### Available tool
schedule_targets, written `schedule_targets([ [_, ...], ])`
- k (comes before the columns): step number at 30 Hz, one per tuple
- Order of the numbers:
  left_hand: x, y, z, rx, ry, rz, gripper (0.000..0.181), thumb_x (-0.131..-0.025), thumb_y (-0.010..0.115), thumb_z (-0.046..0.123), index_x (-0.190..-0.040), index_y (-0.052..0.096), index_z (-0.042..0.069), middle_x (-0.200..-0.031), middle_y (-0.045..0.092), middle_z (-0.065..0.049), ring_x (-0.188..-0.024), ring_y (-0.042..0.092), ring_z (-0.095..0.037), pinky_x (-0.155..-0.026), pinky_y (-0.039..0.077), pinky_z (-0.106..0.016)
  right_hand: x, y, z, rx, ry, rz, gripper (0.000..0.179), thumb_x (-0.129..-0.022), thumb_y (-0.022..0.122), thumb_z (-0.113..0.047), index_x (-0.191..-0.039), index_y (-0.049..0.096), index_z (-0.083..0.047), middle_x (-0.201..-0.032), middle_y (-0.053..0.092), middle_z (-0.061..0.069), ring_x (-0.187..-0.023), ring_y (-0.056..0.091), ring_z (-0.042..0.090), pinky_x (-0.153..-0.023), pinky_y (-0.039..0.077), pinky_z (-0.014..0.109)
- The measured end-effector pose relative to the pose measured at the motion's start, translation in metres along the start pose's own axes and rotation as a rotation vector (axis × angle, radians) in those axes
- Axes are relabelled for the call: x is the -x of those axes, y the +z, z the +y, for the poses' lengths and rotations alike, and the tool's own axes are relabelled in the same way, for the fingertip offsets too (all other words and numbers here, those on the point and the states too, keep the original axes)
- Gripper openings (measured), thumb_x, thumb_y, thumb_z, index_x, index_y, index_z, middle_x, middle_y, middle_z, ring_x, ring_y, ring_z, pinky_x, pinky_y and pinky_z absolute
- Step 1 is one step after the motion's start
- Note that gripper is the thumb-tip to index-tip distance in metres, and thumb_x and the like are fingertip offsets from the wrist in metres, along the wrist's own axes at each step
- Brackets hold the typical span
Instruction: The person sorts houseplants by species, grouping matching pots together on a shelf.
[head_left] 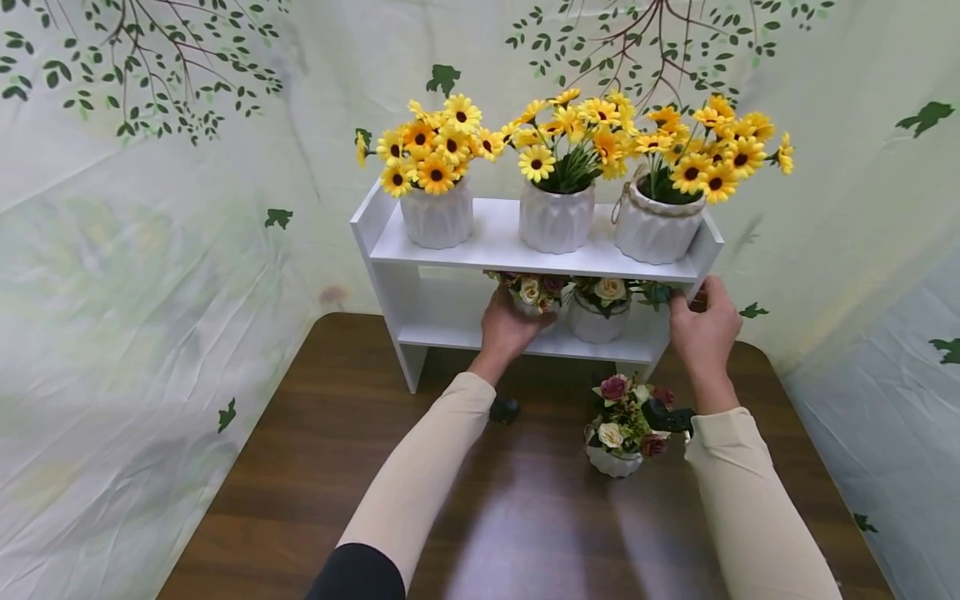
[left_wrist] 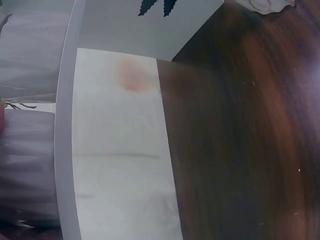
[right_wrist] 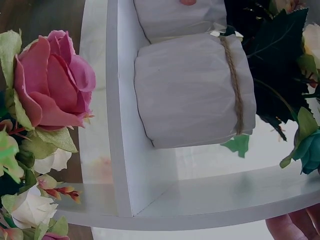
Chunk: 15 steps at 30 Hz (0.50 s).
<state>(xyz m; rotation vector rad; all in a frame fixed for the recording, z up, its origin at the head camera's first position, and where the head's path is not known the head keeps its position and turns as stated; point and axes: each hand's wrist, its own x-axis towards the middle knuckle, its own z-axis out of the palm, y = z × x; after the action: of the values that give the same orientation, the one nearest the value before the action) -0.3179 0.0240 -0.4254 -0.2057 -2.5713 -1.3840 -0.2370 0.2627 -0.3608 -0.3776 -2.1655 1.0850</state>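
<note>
On the lower level of a white two-tier shelf (head_left: pixel 420 300), my left hand (head_left: pixel 510 327) grips a small white pot of artificial roses (head_left: pixel 529 292), with the thumb across its front. Just right of it stands another white rose pot (head_left: pixel 597 322), with twine round its rim (right_wrist: pixel 232 85). My right hand (head_left: pixel 707 329) holds the shelf's right side panel; its fingers (right_wrist: pixel 292 225) show outside the panel in the right wrist view. A teal flower (right_wrist: pixel 307 152) hangs close to that hand. In the left wrist view, two pots (left_wrist: pixel 27 170) appear at the left edge.
Three white pots of yellow daisies (head_left: pixel 438 218) line the top shelf. A further rose pot (head_left: pixel 617 462) stands on the brown wooden table (head_left: pixel 300 467), beneath my right wrist. A small dark object (head_left: pixel 504 410) lies near the left forearm. Leaf-print fabric (head_left: pixel 187 250) hangs behind.
</note>
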Motion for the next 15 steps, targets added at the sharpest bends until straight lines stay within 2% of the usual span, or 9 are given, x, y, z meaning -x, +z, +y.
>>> schedule_targets([
  [5, 0.002, -0.001, 0.000, 0.002, -0.009, -0.027, 0.106, -0.072, 0.086, 0.038, -0.153, 0.028, 0.003, -0.147, 0.049, -0.020, -0.134, 0.051, -0.036, -0.110, 0.045, -0.046, 0.000, 0.000, 0.001, -0.002, 0.002, -0.003, 0.027, -0.092, 0.055, -0.012, -0.115, 0.063, 0.001, -0.107, 0.071, 0.021, -0.092, 0.066, 0.028, -0.069, 0.039, 0.016],
  [7, 0.008, -0.001, 0.000, 0.004, -0.011, 0.001, 0.107, -0.072, 0.086, 0.036, -0.154, 0.025, 0.003, -0.149, 0.045, -0.021, -0.136, 0.049, -0.036, -0.111, 0.044, -0.046, 0.000, 0.000, 0.002, 0.000, -0.003, 0.000, 0.027, -0.092, 0.055, -0.012, -0.114, 0.063, 0.002, -0.107, 0.071, 0.022, -0.092, 0.066, 0.028, -0.068, 0.038, 0.015],
  [8, 0.014, -0.001, -0.002, 0.006, -0.005, 0.038, 0.105, -0.073, 0.085, 0.035, -0.153, 0.025, 0.002, -0.150, 0.044, -0.021, -0.136, 0.048, -0.036, -0.112, 0.043, -0.045, 0.000, 0.001, 0.002, 0.002, -0.004, -0.001, 0.027, -0.092, 0.055, -0.012, -0.114, 0.063, 0.002, -0.107, 0.071, 0.021, -0.092, 0.066, 0.029, -0.068, 0.038, 0.014],
  [10, 0.029, 0.002, -0.006, 0.010, 0.045, 0.150, 0.094, -0.076, 0.083, 0.031, -0.150, 0.032, 0.001, -0.147, 0.046, -0.021, -0.135, 0.049, -0.035, -0.112, 0.042, -0.045, 0.000, 0.001, 0.002, 0.004, -0.005, -0.003, 0.027, -0.092, 0.056, -0.012, -0.114, 0.063, 0.002, -0.107, 0.071, 0.021, -0.092, 0.067, 0.029, -0.068, 0.038, 0.014],
  [13, 0.063, 0.012, -0.018, 0.036, 0.204, 0.337, 0.062, -0.081, 0.078, 0.018, -0.133, 0.051, 0.000, -0.132, 0.058, -0.017, -0.123, 0.056, -0.031, -0.106, 0.046, -0.043, -0.001, 0.001, 0.002, 0.002, 0.002, -0.008, 0.027, -0.092, 0.055, -0.013, -0.114, 0.063, 0.001, -0.107, 0.071, 0.021, -0.092, 0.067, 0.029, -0.069, 0.039, 0.016],
  [14, 0.075, 0.017, -0.023, 0.051, 0.258, 0.371, 0.048, -0.082, 0.076, 0.014, -0.124, 0.057, 0.002, -0.122, 0.063, -0.014, -0.115, 0.059, -0.028, -0.100, 0.049, -0.040, -0.001, 0.001, 0.002, 0.000, 0.004, -0.012, 0.027, -0.092, 0.055, -0.013, -0.114, 0.063, 0.001, -0.107, 0.072, 0.021, -0.092, 0.067, 0.030, -0.070, 0.041, 0.018],
  [15, 0.087, 0.022, -0.028, 0.066, 0.307, 0.371, 0.036, -0.083, 0.074, 0.010, -0.115, 0.061, 0.002, -0.112, 0.065, -0.012, -0.105, 0.062, -0.025, -0.093, 0.052, -0.037, -0.002, 0.001, 0.001, -0.001, 0.006, -0.016, 0.027, -0.092, 0.055, -0.013, -0.115, 0.063, 0.001, -0.108, 0.071, 0.021, -0.092, 0.067, 0.030, -0.072, 0.044, 0.022],
])
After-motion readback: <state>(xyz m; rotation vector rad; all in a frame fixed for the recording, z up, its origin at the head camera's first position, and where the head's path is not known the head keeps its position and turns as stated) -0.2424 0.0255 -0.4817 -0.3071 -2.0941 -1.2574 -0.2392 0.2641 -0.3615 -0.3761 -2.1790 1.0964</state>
